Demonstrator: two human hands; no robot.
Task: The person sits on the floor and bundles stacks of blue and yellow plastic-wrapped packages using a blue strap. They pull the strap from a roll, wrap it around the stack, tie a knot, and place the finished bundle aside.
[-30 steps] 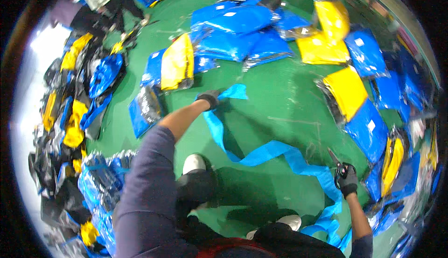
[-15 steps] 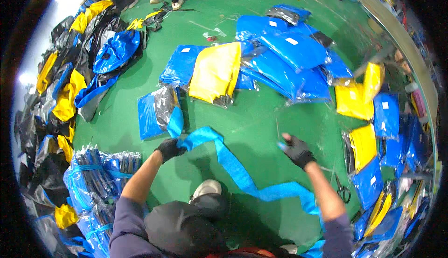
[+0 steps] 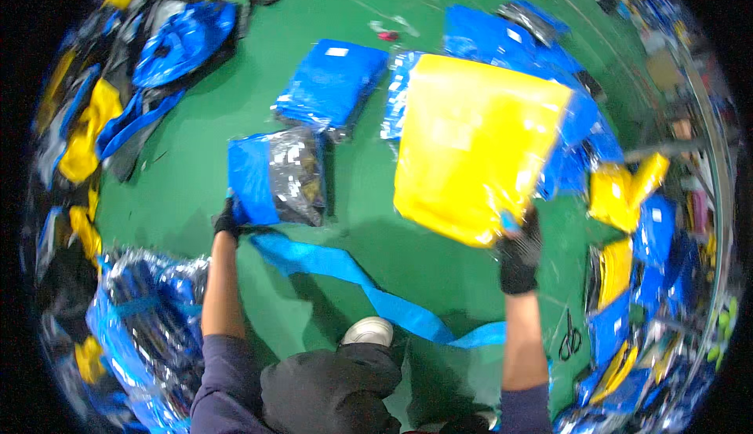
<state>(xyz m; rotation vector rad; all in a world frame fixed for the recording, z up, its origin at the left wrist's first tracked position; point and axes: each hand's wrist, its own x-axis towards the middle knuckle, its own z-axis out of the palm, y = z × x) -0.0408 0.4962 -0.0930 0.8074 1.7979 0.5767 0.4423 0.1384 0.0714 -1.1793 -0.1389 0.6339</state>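
My right hand [image 3: 519,257], in a black glove, grips the lower right corner of a yellow folded package [image 3: 474,144] in clear plastic, raised above the floor. My left hand [image 3: 227,218], also gloved, is at the near left edge of a blue and black package [image 3: 274,179]; its fingers close round that edge and are partly hidden. A light blue strap [image 3: 384,300] runs loosely across the floor from beside my left hand toward my right forearm. Behind the blue and black package is a blue package [image 3: 333,81] with a white label.
More blue packages [image 3: 478,38] are piled behind the yellow one. Strapped bundles [image 3: 145,308] stand at my left, with loose black, blue and yellow sheets [image 3: 94,132] beyond them. Black scissors [image 3: 570,344] lie at the right, near yellow and blue packages [image 3: 616,273].
My right hand has taken the yellow package and lifted it off the blue ones to the right. The left hand has let go of the strap and moved to the blue and black package.
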